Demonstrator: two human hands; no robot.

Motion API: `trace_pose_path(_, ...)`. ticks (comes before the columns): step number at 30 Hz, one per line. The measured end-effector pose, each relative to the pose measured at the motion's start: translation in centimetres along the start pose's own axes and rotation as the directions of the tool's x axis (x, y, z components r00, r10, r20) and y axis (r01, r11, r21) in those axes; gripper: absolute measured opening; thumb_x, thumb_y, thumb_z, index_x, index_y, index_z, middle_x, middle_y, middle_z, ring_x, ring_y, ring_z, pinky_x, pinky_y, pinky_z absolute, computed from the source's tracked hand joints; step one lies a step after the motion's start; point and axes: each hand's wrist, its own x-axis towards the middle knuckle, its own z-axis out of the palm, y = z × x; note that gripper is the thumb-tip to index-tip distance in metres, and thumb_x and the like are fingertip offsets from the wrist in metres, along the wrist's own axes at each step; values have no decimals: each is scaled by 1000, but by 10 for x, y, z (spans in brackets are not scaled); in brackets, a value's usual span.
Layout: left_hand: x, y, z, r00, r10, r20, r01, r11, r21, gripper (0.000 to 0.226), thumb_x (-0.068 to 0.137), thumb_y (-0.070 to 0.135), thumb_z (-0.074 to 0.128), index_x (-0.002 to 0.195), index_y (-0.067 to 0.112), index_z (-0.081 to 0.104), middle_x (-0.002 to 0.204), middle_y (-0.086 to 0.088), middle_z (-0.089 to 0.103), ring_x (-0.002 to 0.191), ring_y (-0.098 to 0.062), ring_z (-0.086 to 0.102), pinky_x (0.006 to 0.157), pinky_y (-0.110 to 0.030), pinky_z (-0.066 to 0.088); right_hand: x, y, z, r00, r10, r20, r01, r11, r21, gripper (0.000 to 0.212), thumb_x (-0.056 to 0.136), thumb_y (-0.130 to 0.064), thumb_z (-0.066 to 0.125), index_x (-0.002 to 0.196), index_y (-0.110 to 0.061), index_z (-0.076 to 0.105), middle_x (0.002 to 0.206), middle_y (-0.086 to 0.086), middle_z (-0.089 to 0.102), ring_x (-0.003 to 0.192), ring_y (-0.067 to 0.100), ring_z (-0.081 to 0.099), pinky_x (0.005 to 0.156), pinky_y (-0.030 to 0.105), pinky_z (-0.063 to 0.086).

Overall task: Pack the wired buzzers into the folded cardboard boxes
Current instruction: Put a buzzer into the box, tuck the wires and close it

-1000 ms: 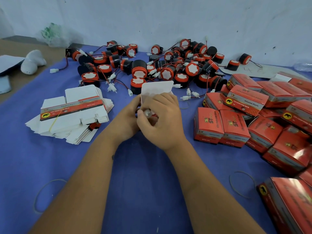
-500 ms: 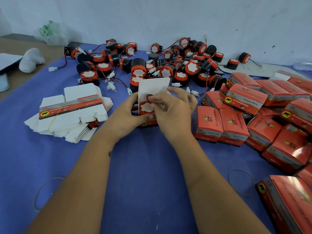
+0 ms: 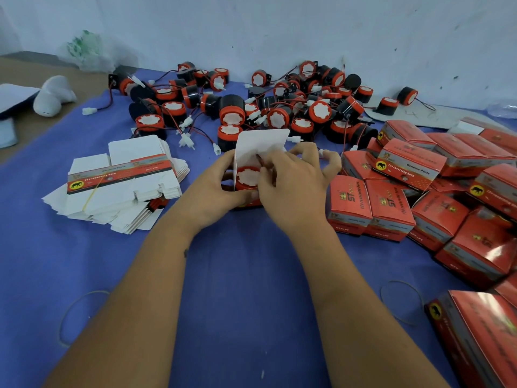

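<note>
1. Between the two hands, at table centre, a buzzer [image 3: 247,177] sits in an open box [image 3: 260,148], red face up, axis roughly upright; the white lid flap stands behind it.
2. Left hand [image 3: 216,189] grips the box's left wall, fingers curled round it.
3. Right hand [image 3: 293,180] is nearer the opening; its fingertips pinch the thin red wire [image 3: 258,161] just above the buzzer.
4. Likely next: tuck the wire down, then fold the flap toward the person.
5. Flat blanks [image 3: 123,177] lie left, loose buzzers [image 3: 279,107] beyond, packed boxes [image 3: 414,177] right.
</note>
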Motion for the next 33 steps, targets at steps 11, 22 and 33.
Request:
trace_pose_path(11,1,5,3,992,-39,-121,19,986,-163,46,92,5,60,129,32,54,118,11,66,109,-2,62,84,-17,51,-3,11,10,1000,-14,2,13,965,263,36,95,-32,55,73,-11,76,124,2,54,119,23,37,98,35,23)
trace_pose_path(22,5,6,12,949,-166,-267,136,983,-127,22,101,30,48,97,46,61,95,27,66,87,16,60,71,-6,45,-2,5,13,953,299,-48,-185,699,691,35,73,2,73,101,-9,56,114,-2,38,104,-2,43,86,0,33)
trace_pose_path(33,7,4,14,953,-136,-272,110,988,-108,19,102,27,46,108,37,61,105,19,66,91,10,60,68,-5,45,-3,5,14,961,271,57,-236,692,682,18,92,-12,62,106,-16,73,102,-5,69,93,-1,58,84,14,48)
